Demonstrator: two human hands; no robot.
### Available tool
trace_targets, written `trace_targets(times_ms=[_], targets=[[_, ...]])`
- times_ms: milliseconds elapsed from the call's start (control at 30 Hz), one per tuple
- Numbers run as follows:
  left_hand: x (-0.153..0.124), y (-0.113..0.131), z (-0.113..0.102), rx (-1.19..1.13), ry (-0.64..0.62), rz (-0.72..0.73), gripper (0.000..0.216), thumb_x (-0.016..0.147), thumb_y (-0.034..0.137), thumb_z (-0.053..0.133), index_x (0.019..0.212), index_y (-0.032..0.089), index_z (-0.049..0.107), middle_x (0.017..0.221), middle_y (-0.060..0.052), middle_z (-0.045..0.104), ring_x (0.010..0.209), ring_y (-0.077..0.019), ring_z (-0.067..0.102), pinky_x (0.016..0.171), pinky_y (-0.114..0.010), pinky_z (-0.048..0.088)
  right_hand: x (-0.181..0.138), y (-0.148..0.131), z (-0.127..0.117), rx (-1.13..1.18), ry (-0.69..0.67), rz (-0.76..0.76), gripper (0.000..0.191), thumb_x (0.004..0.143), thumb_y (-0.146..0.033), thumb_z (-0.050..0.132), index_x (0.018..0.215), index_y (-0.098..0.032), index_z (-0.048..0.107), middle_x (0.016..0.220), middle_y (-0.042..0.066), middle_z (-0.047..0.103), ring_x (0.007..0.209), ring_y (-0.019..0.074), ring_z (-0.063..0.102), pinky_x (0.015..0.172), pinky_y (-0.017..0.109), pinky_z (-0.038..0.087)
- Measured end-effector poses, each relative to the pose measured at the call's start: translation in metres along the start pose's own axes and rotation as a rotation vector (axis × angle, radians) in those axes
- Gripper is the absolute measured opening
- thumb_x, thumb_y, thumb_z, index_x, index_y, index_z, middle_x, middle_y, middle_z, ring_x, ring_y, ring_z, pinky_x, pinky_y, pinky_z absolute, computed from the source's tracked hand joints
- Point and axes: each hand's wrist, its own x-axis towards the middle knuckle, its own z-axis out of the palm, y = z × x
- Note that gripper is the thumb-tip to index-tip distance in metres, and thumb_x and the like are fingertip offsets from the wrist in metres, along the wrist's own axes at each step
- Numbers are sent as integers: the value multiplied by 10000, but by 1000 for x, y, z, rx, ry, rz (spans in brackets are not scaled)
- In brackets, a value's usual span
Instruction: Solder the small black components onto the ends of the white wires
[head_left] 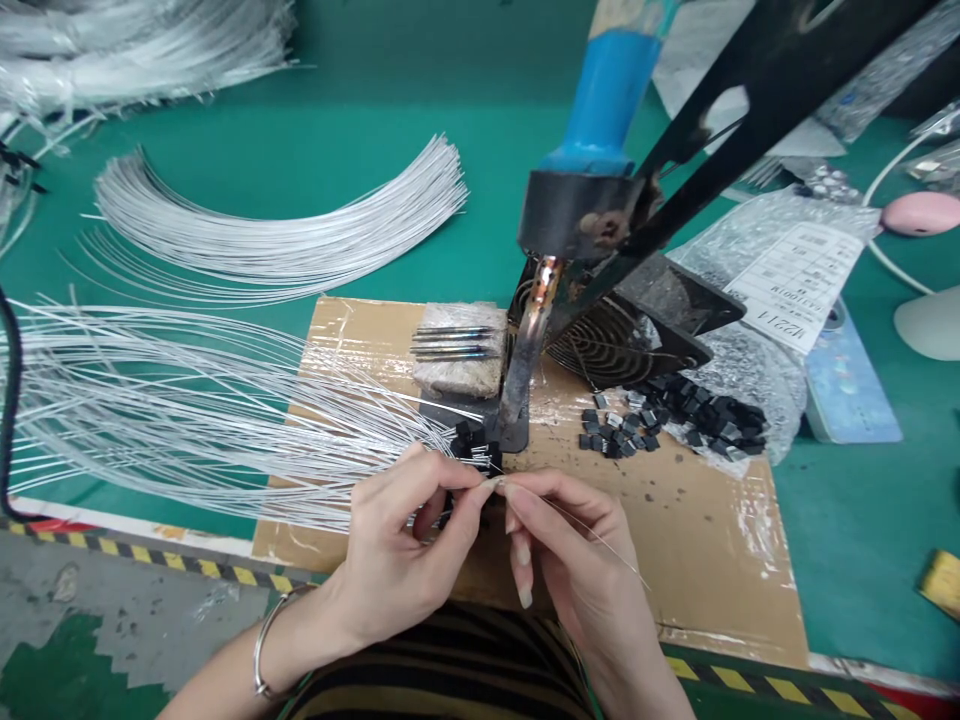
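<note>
"Black arm nearest, carrying that nozzle. What could go wrong?"

"If it's hot, the left hand or right hand, straying up, might burn; a loose pinch could drop the wire."

"Where is that?"

"Running from the meeting fingertips back over the right hand. Both grips seem closed on it."

I have a thin pale wire pinched in my fingers at lower centre of the frame; it slants down and right across my right hand, bowing slightly, its lower end loose; the pinched end is too small to tell.
</note>
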Motion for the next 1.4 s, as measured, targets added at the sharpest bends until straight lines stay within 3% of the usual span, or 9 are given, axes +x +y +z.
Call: trace_targets(times_ms=[467, 600, 700, 800, 867, 1067, 1167, 1300, 1400], targets=[[-5, -3, 7, -74, 62, -15, 176, 931, 36, 690, 880, 205, 689, 680, 40, 665, 524, -89, 526, 506, -220, 424, 2, 12, 13, 54, 44, -89, 186, 853, -388, 901, 822, -206, 878, 593, -15, 688, 347, 66, 514, 312, 163, 464], [-1, -1, 5, -89, 47, -97, 158, 931, 61, 696, 857, 200, 706, 659, 43, 660, 498, -82, 494, 474, -204, 400, 2, 9, -2, 6, 16, -160, 219, 913, -446, 846, 959, -241, 907, 730, 48, 778, 535, 141, 668, 356, 188, 546], [2, 0, 2, -118, 49, -188, 128, 929, 102, 708, 845, 197, 712, 614, 49, 629, 474, -83, 456, 448, -209, 363, 1, -3, -30, -224, 90, -354, 199, 969, -422, 794, 1060, -282, 901, 843, 63, 825, 628, 164, 729, 458, 226, 615], [3, 0, 1, -170, 38, -254, 89, 927, 130, 712, 872, 196, 738, 643, 32, 655, 485, -90, 469, 449, -214, 367, 2, -15, -59, -593, 470, -561, 158, 893, -350, 877, 1030, -273, 890, 858, 30, 817, 572, 123, 690, 529, 235, 616], [2, 0, 1, -197, 34, -278, 78, 922, 137, 714, 902, 196, 761, 670, 20, 681, 490, -92, 475, 451, -217, 367, 6, -21, -71, -817, 619, -619, 188, 883, -377, 870, 1023, -251, 875, 909, 44, 811, 651, 145, 704, 585, 267, 612], [4, 1, 0, -182, 50, -270, 98, 909, 138, 718, 835, 193, 750, 640, 15, 679, 489, -96, 482, 460, -219, 371, 16, -26, -73, -1255, 583, -671, 278, 966, -474, 755, 920, -208, 824, 803, 53, 756, 647, 169, 651, 585, 307, 531], [5, 2, 0, -165, 44, -249, 102, 906, 136, 719, 829, 193, 754, 628, 15, 674, 484, -97, 486, 462, -222, 372, 14, -23, -72, -1247, 588, -674, 284, 978, -478, 738, 897, -214, 802, 789, 40, 748, 585, 148, 619, 551, 291, 517], [6, 3, -1, -163, 45, -224, 123, 903, 117, 720, 825, 204, 759, 627, 26, 666, 488, -94, 473, 469, -223, 371, 9, -17, -73, -992, 644, -604, 244, 933, -441, 803, 997, -206, 796, 880, 61, 795, 687, 174, 720, 605, 281, 591], [5, 3, -1, -174, 40, -226, 128, 903, 115, 723, 824, 209, 761, 640, 28, 666, 495, -92, 460, 468, -224, 360, 4, -15, -67, -859, 564, -634, 169, 925, -345, 822, 1037, -218, 827, 916, 53, 810, 719, 167, 743, 667, 277, 630]])
